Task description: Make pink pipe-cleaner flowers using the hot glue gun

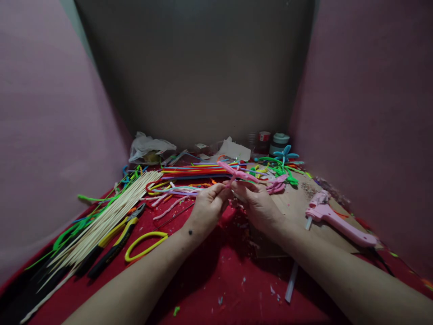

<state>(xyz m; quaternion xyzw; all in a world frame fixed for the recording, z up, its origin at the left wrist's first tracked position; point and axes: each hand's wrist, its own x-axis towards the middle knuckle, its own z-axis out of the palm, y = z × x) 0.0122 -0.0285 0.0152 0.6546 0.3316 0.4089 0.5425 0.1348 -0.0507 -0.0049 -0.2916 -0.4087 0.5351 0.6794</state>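
Both my hands meet over the middle of the table. My left hand (210, 202) pinches the lower part of a pink pipe-cleaner piece (237, 173), which has fuzzy loops spreading out like petals. The fingers of my right hand (259, 205) close on the same piece from the other side; the exact grip is partly hidden. Behind my right hand lies another pink pipe-cleaner shape (277, 184). A bundle of coloured pipe cleaners (196, 171) lies just beyond my left hand, with loose pink and white lengths (172, 205) nearer to it.
Wooden skewers (111, 212), pliers (123, 234) and a yellow loop (145, 246) lie left. At right, a pink glue gun (338, 220) rests on cardboard (297, 212); a glue stick (291, 283) lies nearer. Behind are a blue flower (286, 154), a jar (280, 142) and a plastic bag (149, 146).
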